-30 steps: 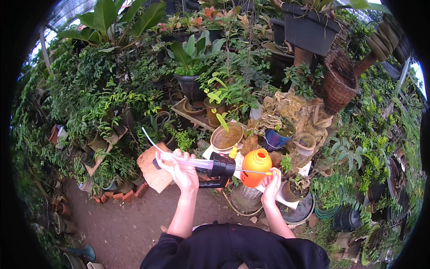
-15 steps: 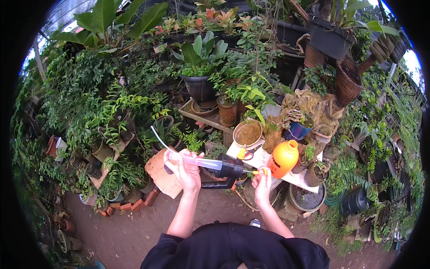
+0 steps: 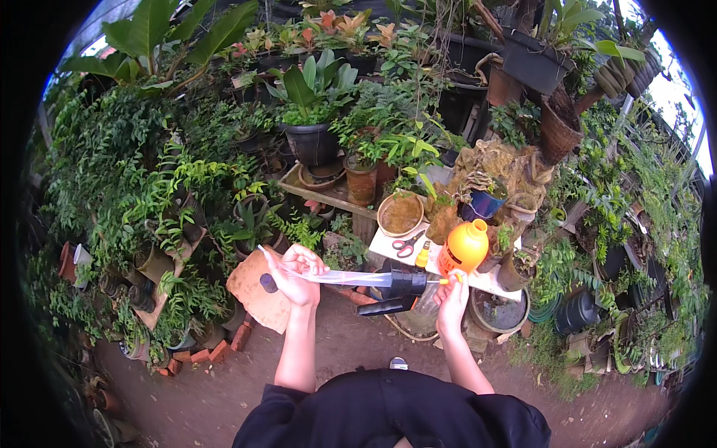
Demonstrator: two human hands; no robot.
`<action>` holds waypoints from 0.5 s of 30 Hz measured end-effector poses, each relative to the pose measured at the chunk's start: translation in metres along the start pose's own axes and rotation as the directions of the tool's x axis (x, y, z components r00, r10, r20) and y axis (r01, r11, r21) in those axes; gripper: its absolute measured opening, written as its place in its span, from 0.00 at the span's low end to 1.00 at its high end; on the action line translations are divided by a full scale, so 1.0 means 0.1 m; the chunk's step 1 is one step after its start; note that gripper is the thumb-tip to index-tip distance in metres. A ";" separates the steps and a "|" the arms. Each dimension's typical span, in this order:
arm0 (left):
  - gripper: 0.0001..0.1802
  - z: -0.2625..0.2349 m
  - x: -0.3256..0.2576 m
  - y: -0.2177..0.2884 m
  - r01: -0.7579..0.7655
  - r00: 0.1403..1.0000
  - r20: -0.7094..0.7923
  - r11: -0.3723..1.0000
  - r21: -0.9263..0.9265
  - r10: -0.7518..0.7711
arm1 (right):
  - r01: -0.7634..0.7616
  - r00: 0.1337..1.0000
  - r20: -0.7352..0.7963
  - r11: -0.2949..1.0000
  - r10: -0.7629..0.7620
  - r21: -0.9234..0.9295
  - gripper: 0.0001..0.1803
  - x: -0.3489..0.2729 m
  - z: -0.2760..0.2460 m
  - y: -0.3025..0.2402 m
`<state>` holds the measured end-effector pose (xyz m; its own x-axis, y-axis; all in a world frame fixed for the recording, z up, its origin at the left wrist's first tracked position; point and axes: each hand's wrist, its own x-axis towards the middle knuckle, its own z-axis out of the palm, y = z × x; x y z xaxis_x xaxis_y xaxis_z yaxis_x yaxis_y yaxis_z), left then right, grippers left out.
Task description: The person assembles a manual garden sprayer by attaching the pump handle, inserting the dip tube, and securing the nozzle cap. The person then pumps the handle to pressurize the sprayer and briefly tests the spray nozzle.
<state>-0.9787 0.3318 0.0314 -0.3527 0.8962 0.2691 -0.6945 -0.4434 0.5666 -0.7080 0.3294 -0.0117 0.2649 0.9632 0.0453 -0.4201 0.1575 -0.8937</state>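
Note:
In front of me hangs a black sprayer head [image 3: 408,282], held level, with a dark handle [image 3: 385,307] below it and a yellow nozzle [image 3: 423,257] above it. A translucent tube [image 3: 347,278] runs from its left side to my left hand [image 3: 296,275], whose fingers are closed round the tube's end. My right hand [image 3: 451,297] pinches a small yellow piece [image 3: 446,281] on a thin rod at the head's right side. Just beyond that hand stands an orange bottle [image 3: 464,246], upright with its neck uncovered.
Scissors [image 3: 407,245] lie on a white board [image 3: 385,245] beside a round clay pot [image 3: 400,214]. A bucket of dark soil [image 3: 499,310] stands below the bottle. A flat tan slab [image 3: 258,291] lies behind my left forearm. Potted plants crowd all round.
The sprayer head and my right hand have shifted right. My left hand sits nearer the tube's end, and the thin white tip that stuck out past it now shows much less.

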 end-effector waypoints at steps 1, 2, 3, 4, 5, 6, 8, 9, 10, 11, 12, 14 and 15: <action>0.45 0.01 0.00 0.01 -0.014 0.998 0.067 1.000 -0.006 0.014 | -0.057 0.998 0.032 0.998 0.058 -0.013 0.06 -0.03 0.06 0.05; 0.46 0.05 -0.02 -0.04 0.015 0.999 -0.044 0.988 0.153 -0.008 | -0.133 0.991 0.006 0.991 0.133 0.001 0.05 -0.09 0.12 0.11; 0.46 0.04 -0.02 -0.01 -0.036 0.994 -0.102 0.997 0.062 0.042 | -0.143 0.990 0.005 0.990 0.143 0.005 0.05 -0.09 0.15 0.15; 0.47 0.04 -0.01 0.02 -0.083 0.993 -0.091 0.996 -0.027 0.080 | -0.157 0.987 0.038 0.988 0.157 -0.011 0.05 -0.08 0.16 0.18; 0.47 0.02 0.00 0.06 -0.146 0.988 -0.072 0.982 -0.118 0.138 | -0.149 0.983 0.113 0.989 0.146 0.019 0.05 -0.04 0.16 0.19; 0.47 0.02 0.01 0.08 -0.159 0.980 -0.141 0.974 -0.160 0.137 | -0.143 0.982 0.124 0.990 0.140 0.012 0.05 0.01 0.14 0.18; 0.46 0.00 -0.01 0.15 -0.227 0.973 -0.087 0.953 -0.201 0.213 | -0.126 0.980 0.162 0.991 0.117 0.042 0.04 0.16 0.07 0.12; 0.46 0.00 -0.02 0.17 -0.270 0.962 -0.022 0.942 -0.201 0.272 | -0.080 0.993 0.095 0.994 0.073 0.069 0.04 0.25 0.06 0.10; 0.46 0.01 -0.01 0.19 -0.324 0.945 -0.038 0.919 -0.225 0.324 | -0.019 0.997 0.074 0.998 0.015 0.054 0.04 0.33 0.02 0.05; 0.46 0.03 -0.01 0.19 -0.337 0.941 -0.119 0.911 -0.239 0.317 | -0.014 1.000 0.028 0.999 0.013 0.033 0.05 0.39 0.01 0.03; 0.46 0.05 -0.02 0.18 -0.348 0.936 -0.146 0.905 -0.246 0.321 | 0.027 0.999 -0.021 0.999 -0.027 0.021 0.06 0.39 0.03 0.04; 0.46 0.12 -0.02 0.11 -0.351 0.934 -0.166 0.901 -0.254 0.317 | -0.096 0.994 0.059 0.995 0.094 0.025 0.06 0.37 0.08 0.10; 0.45 0.16 -0.02 0.04 -0.340 0.939 -0.134 0.919 -0.202 0.318 | -0.167 0.983 0.075 0.986 0.165 0.023 0.06 0.33 0.12 0.17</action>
<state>-0.9707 0.3280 0.0460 -0.6360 0.6986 0.3280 -0.6447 -0.7145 0.2717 -0.7168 0.3669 -0.0195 0.1263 0.9895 -0.0696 -0.4784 -0.0007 -0.8781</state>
